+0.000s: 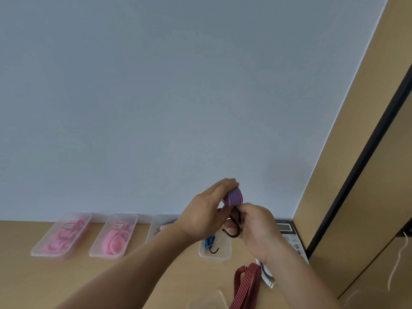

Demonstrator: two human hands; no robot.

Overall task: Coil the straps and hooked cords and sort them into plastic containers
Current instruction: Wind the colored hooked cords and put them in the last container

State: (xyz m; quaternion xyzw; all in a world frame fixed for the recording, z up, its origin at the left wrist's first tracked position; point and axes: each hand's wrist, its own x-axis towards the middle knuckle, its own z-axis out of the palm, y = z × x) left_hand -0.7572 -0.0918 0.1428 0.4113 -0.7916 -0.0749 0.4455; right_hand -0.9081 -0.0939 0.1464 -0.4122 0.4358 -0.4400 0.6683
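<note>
Both hands hold a red-and-blue striped hooked cord (234,196) wound into a small coil, raised above the desk. My left hand (205,211) grips the coil from the left. My right hand (256,226) pinches it from the right, with the cord's black hooks (233,233) hanging under the fingers. Below them a clear plastic container (224,250) holds a blue striped cord with a black hook (210,241). A red-and-black striped strap (246,286) lies loose on the desk at the lower right.
Two clear containers of pink coils (61,236) (113,236) and a third container with dark cords (161,226) line the wall. A calculator (287,230) lies behind my right wrist. A wooden cabinet (356,175) stands at the right.
</note>
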